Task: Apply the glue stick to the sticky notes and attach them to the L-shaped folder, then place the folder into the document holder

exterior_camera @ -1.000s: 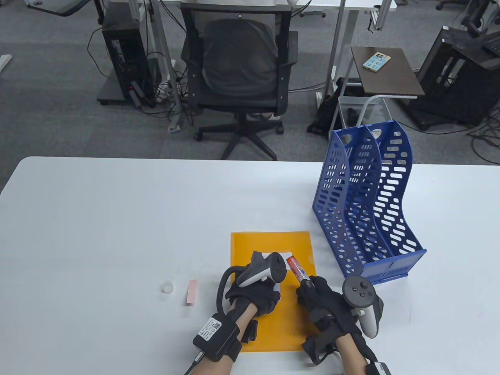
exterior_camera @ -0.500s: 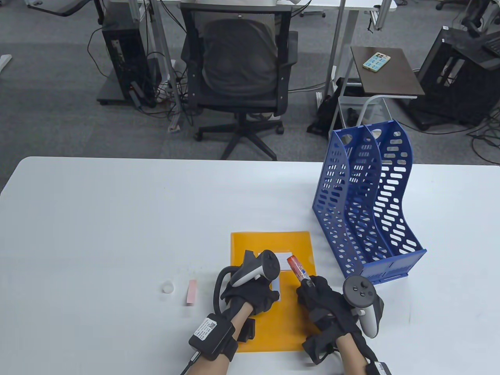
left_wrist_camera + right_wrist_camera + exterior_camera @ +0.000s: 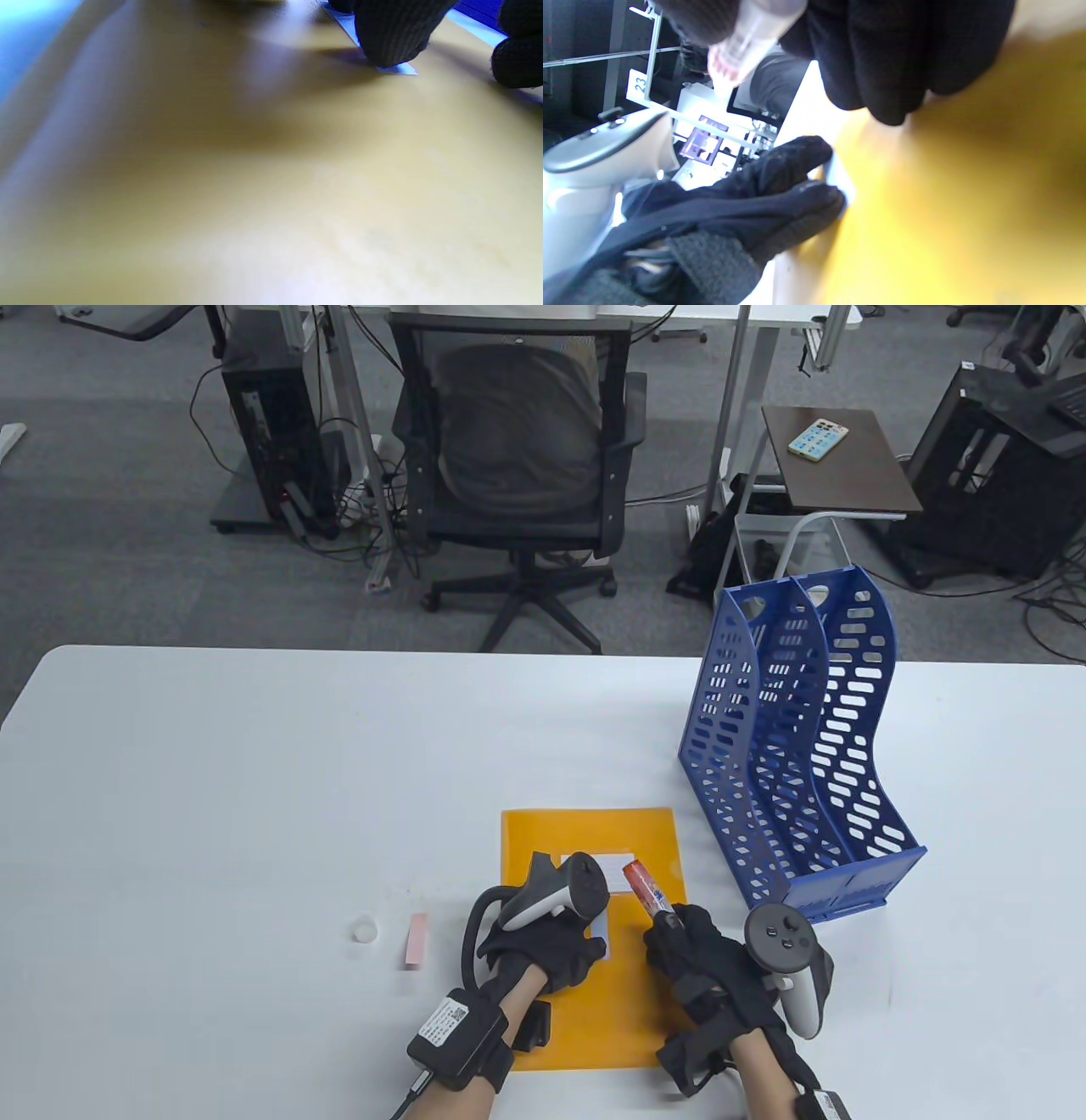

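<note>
Table view: one orange folder [image 3: 585, 831] lies flat on the white table [image 3: 212, 780], near its front edge. One pale sticky note [image 3: 598, 931] lies on the folder, mostly hidden under the left hand [image 3: 543, 946], whose fingers press flat on it. The tracker on that hand's back blocks most of the note and of a white label [image 3: 618, 864] on the folder. The right hand [image 3: 691, 954] is curled round one glue stick [image 3: 648, 888], which tilts up and away from the person over the folder's right part. Left of the folder, apart from it, lie one pink sticky note [image 3: 417, 940] and one small white cap [image 3: 364, 929], near each other. One blue document holder [image 3: 789, 763] with two compartments stands just beside the folder's right edge. Behind the table stand one black office chair [image 3: 517, 466], one small brown side table [image 3: 836, 458] carrying one remote-like device [image 3: 818, 439], and dark computer cases on the floor.

Left wrist view: two gloved fingertips [image 3: 390, 34] show at the top; one presses the corner of the pale note [image 3: 401, 69] onto the blurred orange folder [image 3: 271, 190].

Right wrist view: the right hand's fingers [image 3: 882, 55] grip the clear-bodied glue stick [image 3: 746, 46] at the top. Below it the left hand [image 3: 746, 203] lies flat on the note's edge [image 3: 840, 182] over the folder [image 3: 967, 212].
</note>
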Action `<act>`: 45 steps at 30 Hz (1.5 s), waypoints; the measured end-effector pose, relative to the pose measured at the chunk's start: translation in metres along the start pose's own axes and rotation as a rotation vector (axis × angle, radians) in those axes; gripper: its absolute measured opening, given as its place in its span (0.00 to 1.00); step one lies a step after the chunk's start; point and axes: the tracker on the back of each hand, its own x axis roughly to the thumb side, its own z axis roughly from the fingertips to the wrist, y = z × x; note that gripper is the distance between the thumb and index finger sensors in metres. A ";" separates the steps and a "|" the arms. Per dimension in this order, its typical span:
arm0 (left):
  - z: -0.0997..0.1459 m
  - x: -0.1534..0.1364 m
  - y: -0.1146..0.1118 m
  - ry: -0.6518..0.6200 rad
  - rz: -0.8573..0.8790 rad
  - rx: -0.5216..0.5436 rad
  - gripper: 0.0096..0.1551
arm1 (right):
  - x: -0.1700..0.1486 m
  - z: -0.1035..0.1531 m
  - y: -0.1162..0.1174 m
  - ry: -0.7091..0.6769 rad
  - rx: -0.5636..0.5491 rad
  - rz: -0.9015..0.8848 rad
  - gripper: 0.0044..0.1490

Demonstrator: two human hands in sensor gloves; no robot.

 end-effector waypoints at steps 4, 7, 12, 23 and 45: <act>0.004 0.000 -0.001 -0.022 -0.011 0.064 0.45 | 0.000 -0.001 -0.001 0.005 0.008 -0.014 0.41; 0.013 -0.003 0.002 -0.059 0.020 0.147 0.46 | -0.002 -0.001 -0.003 0.007 0.015 -0.058 0.40; 0.043 -0.021 0.019 -0.093 0.068 0.223 0.47 | 0.001 0.001 -0.005 -0.039 -0.031 -0.079 0.39; 0.119 -0.100 0.040 0.023 -0.071 0.459 0.33 | 0.031 0.014 0.004 -0.240 -0.049 -0.009 0.38; 0.101 -0.143 -0.008 0.269 -0.269 0.365 0.40 | 0.040 0.021 0.014 -0.323 -0.047 0.019 0.37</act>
